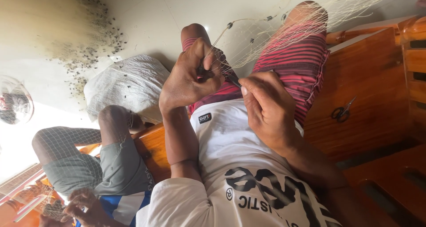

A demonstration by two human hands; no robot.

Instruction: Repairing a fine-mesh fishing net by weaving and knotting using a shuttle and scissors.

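Note:
A fine pale fishing net (284, 32) with small dark weights along its edge cord lies over my knees and red striped shorts (297, 63). My left hand (191, 76) is closed around the edge cord and a bunch of the net. My right hand (266, 107) pinches the end of a thin dark needle-like tool (233, 80) between thumb and fingers. The tool runs between the two hands, which almost touch above my lap. The fingers hide how the tool meets the net.
I sit on a wooden bench (368, 76) with black-handled scissors (341, 112) lying on it at the right. To the left sits another person in grey shorts (115, 169), hands (84, 207) on netting. A white sack (126, 85) and a net pile (84, 36) lie on the pale floor.

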